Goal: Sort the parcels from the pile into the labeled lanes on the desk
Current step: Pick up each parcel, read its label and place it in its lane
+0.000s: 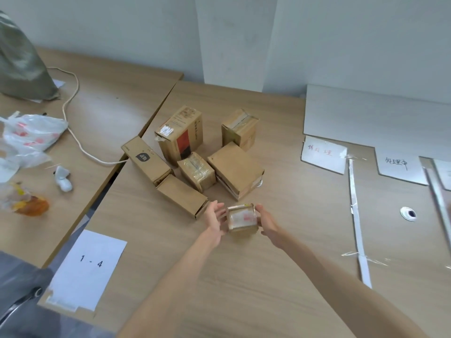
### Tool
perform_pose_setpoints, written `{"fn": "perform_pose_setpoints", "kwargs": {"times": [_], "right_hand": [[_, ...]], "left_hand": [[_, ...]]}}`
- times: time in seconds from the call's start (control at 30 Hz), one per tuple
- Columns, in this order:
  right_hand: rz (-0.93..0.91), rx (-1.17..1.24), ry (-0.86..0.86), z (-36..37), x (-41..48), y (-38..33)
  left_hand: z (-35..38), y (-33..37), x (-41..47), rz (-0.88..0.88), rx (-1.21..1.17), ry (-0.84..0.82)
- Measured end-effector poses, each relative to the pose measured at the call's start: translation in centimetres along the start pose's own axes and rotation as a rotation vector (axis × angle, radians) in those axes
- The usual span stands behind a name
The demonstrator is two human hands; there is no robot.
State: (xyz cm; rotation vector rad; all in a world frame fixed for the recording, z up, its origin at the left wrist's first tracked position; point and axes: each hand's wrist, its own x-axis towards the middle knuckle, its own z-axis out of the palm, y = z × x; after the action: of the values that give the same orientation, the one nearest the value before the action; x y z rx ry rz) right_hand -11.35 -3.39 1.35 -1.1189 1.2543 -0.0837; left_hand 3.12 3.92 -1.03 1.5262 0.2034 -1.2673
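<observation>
A small taped cardboard parcel (242, 217) with a white label on top is held between my left hand (214, 219) and my right hand (267, 222), just in front of the pile. The pile (195, 152) holds several brown cardboard boxes in the middle of the desk. A white sheet marked "1 - 4" (89, 267) is taped at the desk's near left corner. To the right, white paper labels with handwriting (323, 153) (397, 164) sit at the head of lanes divided by white tape strips (357, 215).
A neighbouring desk on the left carries a green sack (19, 62), white plastic bags (31, 132), an orange-filled bag (29, 204) and a white cord (73, 123). A grey board (378, 113) leans at the back right. A round cable hole (408, 213) lies between lanes.
</observation>
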Motion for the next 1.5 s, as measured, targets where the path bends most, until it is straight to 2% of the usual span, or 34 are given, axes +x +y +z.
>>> {"fn": "perform_pose_setpoints", "kwargs": {"times": [0.13,0.3,0.43,0.7,0.93,1.03,1.17,1.27,1.5], "right_hand": [[0.044,0.017,0.007,-0.6,-1.4,1.8],[0.117,0.029,-0.072,-1.2,-3.5,4.5],[0.103,0.048,-0.094,-1.6,-5.1,4.7],[0.165,-0.014,-0.094,-1.6,-3.4,5.9],[0.13,0.038,-0.089,0.1,-5.0,5.2],[0.149,0.049,-0.042,0.5,-4.7,5.7],[0.229,0.178,0.055,0.9,-3.4,6.3],[0.164,0.224,0.106,1.1,-2.2,5.5],[0.038,0.217,0.151,-0.6,0.7,1.7]], "left_hand": [[0.6,-2.2,-1.9,-0.002,-0.023,-0.028],[1.2,-5.8,-4.0,-0.119,0.03,-0.078],[1.0,-7.5,-4.0,-0.102,0.075,-0.065],[0.2,-7.3,-4.2,-0.113,0.151,-0.027],[-0.5,-6.6,-4.4,-0.118,0.223,-0.023],[-1.1,-5.3,-3.5,-0.096,0.272,0.032],[-0.6,-3.3,-1.8,-0.021,0.352,-0.008],[0.7,-2.1,-1.4,0.041,0.435,-0.096],[1.8,-0.7,-2.5,-0.076,0.616,-0.114]]}}
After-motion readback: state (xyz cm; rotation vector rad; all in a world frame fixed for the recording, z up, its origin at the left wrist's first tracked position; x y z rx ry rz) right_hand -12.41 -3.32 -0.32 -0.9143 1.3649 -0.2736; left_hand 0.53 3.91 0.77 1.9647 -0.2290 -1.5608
